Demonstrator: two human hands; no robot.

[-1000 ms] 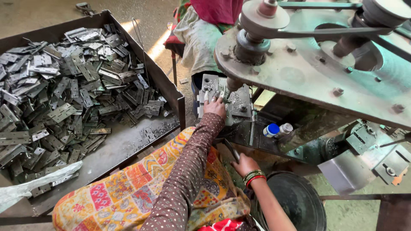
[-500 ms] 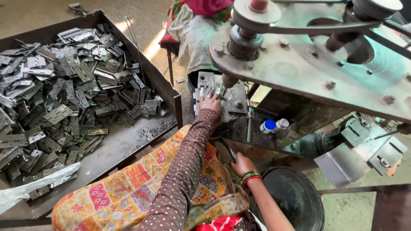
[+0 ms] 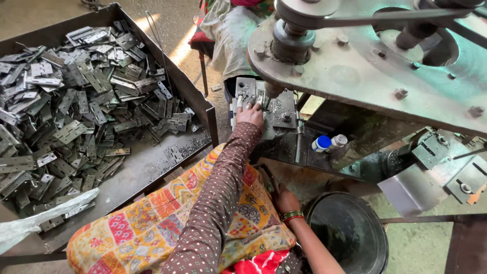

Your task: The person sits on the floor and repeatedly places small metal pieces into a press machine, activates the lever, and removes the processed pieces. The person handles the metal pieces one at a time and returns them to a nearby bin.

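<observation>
My left hand (image 3: 250, 114) is stretched out to the small metal plate (image 3: 264, 104) under the press machine (image 3: 375, 61). Its fingers lie spread and flat on a small hinge piece (image 3: 247, 101) there, pressing it down rather than closing around it — a wide, flat grip, just beside the machine's round punch shaft (image 3: 274, 90). Metal shavings are scattered on the plate around my fingertips.

My right hand (image 3: 287, 201) is low, down by my lap, near the rim of a dark round bucket (image 3: 350, 233). The patterned cloth (image 3: 167, 218) over my knees covers part of it, so I cannot tell whether that grip is closed on anything. Red and green bangles (image 3: 293, 216) sit on that wrist.

To my left stands a big open metal tray (image 3: 152, 167) heaped with grey hinges (image 3: 71, 101), many lying flat and overlapping — the pile thins toward the near right corner, where bare tray floor shows. A whitish plastic bag (image 3: 40, 215) lies across the tray's near edge.

On the ledge below the plate stand 2 small bottles, a blue-capped one (image 3: 321, 143) and a pale one (image 3: 339, 141), just beside each other. A belt and pulley (image 3: 299, 10) sit on top of the machine.
</observation>
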